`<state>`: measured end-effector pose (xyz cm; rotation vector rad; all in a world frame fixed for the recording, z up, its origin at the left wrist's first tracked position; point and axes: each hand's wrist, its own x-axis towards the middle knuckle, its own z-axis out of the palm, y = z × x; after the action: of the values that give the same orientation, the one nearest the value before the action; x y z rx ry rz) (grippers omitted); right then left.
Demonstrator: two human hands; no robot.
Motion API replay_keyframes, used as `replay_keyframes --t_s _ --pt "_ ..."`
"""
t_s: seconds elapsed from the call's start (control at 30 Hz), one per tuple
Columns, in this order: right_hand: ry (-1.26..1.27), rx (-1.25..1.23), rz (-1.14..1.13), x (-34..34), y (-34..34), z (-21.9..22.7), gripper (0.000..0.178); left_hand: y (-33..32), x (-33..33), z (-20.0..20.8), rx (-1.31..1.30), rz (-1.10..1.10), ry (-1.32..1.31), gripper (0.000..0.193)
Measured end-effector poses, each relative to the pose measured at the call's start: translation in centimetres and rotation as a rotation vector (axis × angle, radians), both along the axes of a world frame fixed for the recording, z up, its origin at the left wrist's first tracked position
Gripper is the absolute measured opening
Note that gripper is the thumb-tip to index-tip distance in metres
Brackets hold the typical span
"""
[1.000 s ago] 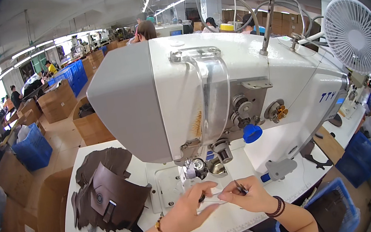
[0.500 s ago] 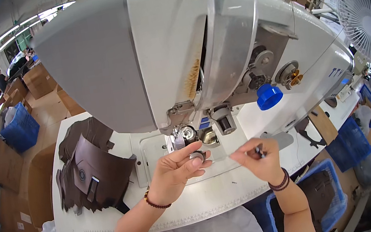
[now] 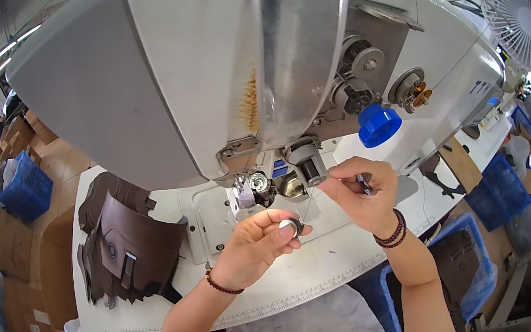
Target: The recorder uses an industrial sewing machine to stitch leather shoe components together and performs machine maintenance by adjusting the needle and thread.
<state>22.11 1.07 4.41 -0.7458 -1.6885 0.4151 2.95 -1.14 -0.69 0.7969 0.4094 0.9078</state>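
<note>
My left hand is closed around a small round metal bobbin with a dark edge, held between thumb and fingers above the white sewing table. A thin pale thread rises from beside the bobbin toward my right hand. That hand's thumb and index finger are pinched together at the thread, just below the lower end of a grey cylinder on the sewing machine. A small dark metal tool is tucked in its curled fingers, mostly hidden. Behind my left hand, the machine's shiny round hook area shows.
Brown leather pieces with a buckle strap are stacked on the table's left. A blue knob juts from the machine above my right hand. A white fan stands far right. A blue crate with leather pieces sits below the table's right edge.
My right hand has moved up to the grey cylinder. My left hand has shifted slightly right, turning the bobbin's flat face more into view. The whole view has tilted a little.
</note>
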Motion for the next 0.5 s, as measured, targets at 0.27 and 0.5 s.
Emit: replay_keyframes --t_s 0.27,0.5 --pt "-0.139 0.194 0.024 0.0 1.1 -0.2 0.008 0.1 -0.4 -0.6 0.240 -0.141 0.070 0.021" --pt "-0.075 -0.137 -0.305 2.6 1.3 -4.4 0.008 -0.1 -0.2 -0.1 0.293 -0.070 0.056 0.020"
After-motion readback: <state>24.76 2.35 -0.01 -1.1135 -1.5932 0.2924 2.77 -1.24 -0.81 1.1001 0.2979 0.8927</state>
